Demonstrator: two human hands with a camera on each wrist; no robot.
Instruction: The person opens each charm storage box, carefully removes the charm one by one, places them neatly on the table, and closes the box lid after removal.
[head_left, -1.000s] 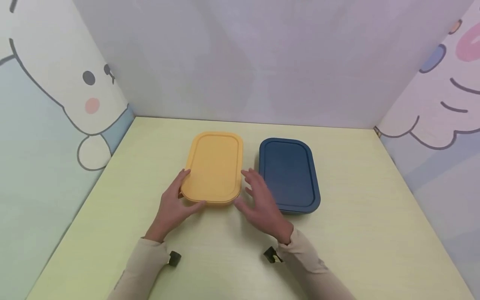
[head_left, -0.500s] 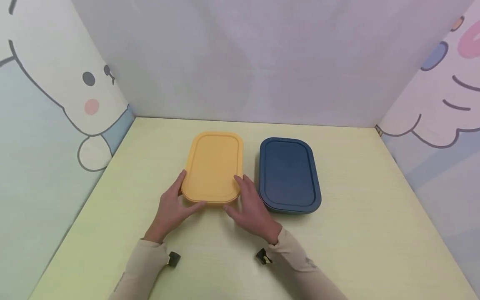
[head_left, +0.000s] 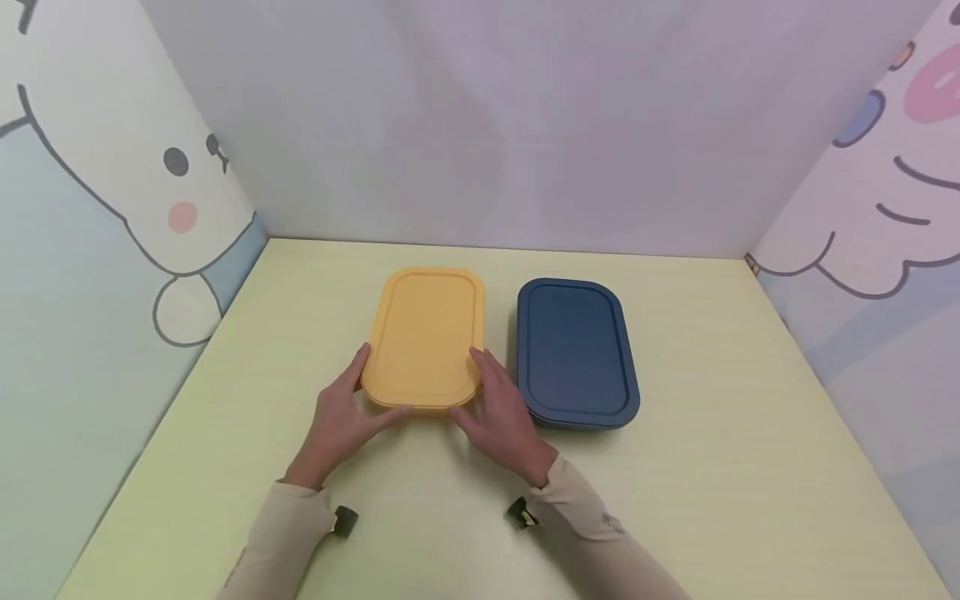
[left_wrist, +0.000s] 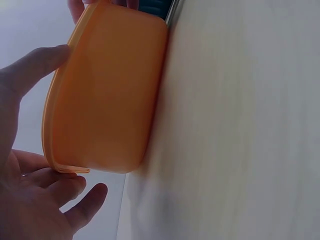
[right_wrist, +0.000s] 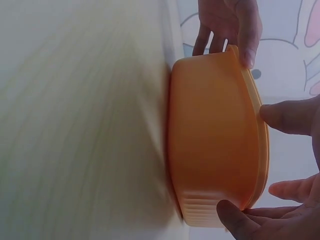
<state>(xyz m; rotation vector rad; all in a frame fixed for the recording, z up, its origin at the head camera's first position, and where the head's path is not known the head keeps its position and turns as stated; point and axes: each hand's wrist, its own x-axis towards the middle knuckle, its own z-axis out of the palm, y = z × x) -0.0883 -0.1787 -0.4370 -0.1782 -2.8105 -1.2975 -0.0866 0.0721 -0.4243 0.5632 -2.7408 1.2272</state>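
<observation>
A yellow lidded food container (head_left: 426, 333) sits on the table with its lid on. My left hand (head_left: 339, 421) holds its near left corner, thumb at the front rim and fingers along the left side. On the near right corner, my right hand (head_left: 506, 421) has its thumb at the front rim and its fingers on the right edge. In the left wrist view the left thumb (left_wrist: 52, 57) presses the lid's rim, and the orange-looking wall (left_wrist: 110, 90) shows below it. The right wrist view shows the right thumb (right_wrist: 282, 116) at the same rim, with fingers curling round the ribbed corner.
A dark blue lidded container (head_left: 576, 354) stands just right of the yellow one, close beside my right hand. Behind the pale yellow table (head_left: 750, 467) rises a plain whitish back wall (head_left: 495, 125). Cartoon-printed side walls (head_left: 82, 292) flank the table.
My right hand has moved left from the gap beside the blue container onto the yellow container's near right corner. The left hand's fingers have closed in slightly; both containers stay in place.
</observation>
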